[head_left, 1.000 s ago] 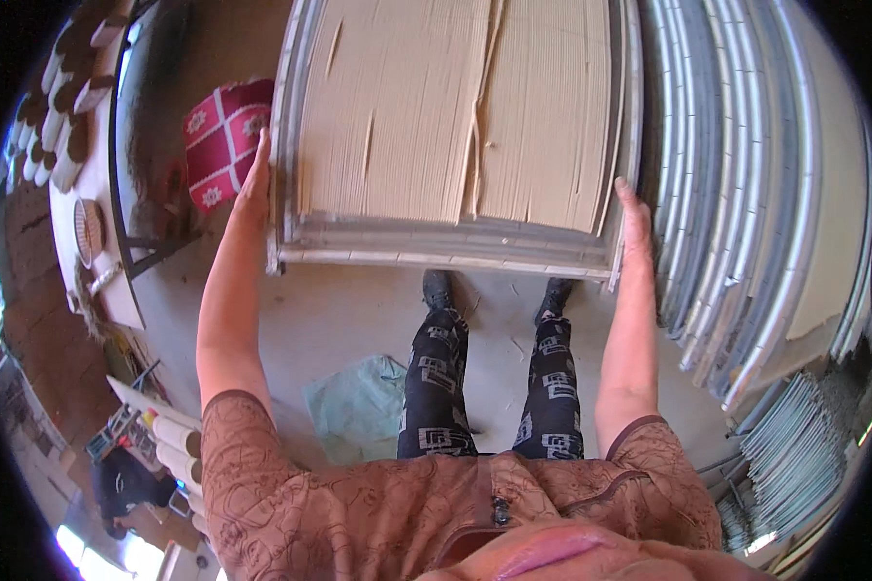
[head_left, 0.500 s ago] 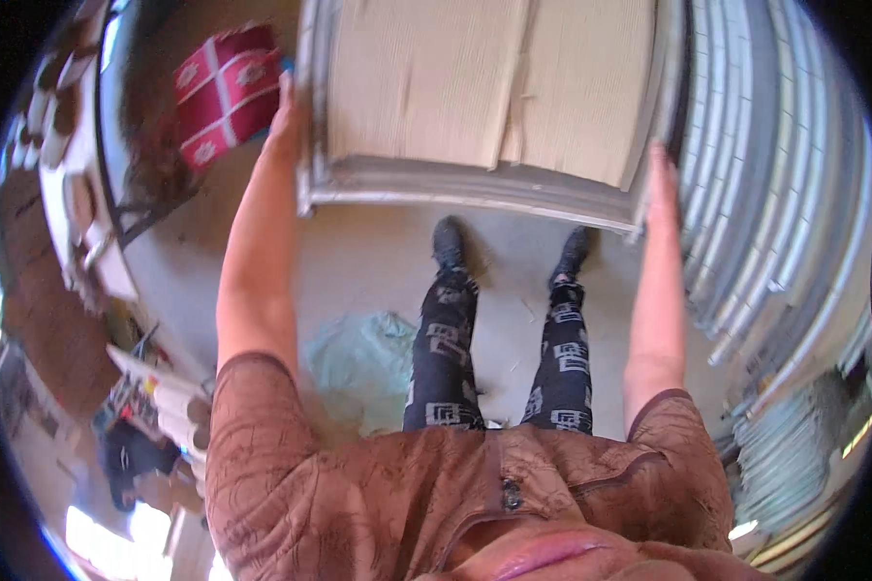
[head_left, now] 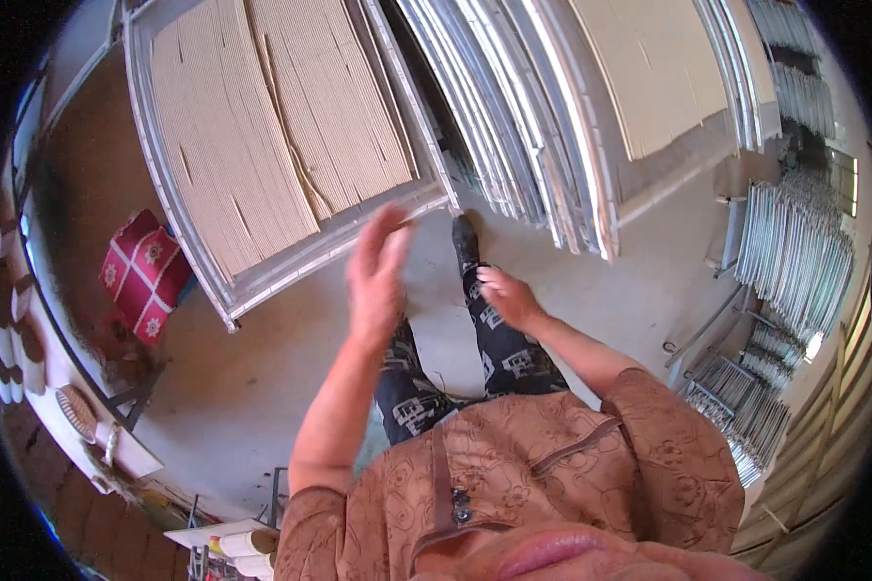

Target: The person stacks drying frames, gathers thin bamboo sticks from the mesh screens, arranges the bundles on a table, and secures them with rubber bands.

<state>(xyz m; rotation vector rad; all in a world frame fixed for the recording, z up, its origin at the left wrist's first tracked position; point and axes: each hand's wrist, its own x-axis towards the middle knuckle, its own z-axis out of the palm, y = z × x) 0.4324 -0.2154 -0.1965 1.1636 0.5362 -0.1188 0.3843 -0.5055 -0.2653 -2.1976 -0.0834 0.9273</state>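
Head view is showing both hands now hanging free in front of the person's body, where half a second ago they were gripping the two lower corners of the metal-framed panel. The left hand is raised with its fingers spread and slightly blurred, holding nothing. The right hand is hovering lower, over the patterned trousers, loosely open and likewise holding nothing.

That framed panel, with its pale ribbed cardboard filling, is now standing by itself, its lower edge on the concrete floor and its top tilting away up and left. It is sitting just left of the stack of similar grey frames, near them at its lower right corner; whether it is touching them is hard to tell. A red patterned box is lying on the floor just beside the panel's left side.

Letting go looks like the panel has been set down and is holding its lean without support, so the carrying part of the work seems to be finished for this piece. Bundles of metal rods are leaning at the far right, well apart from the hands.
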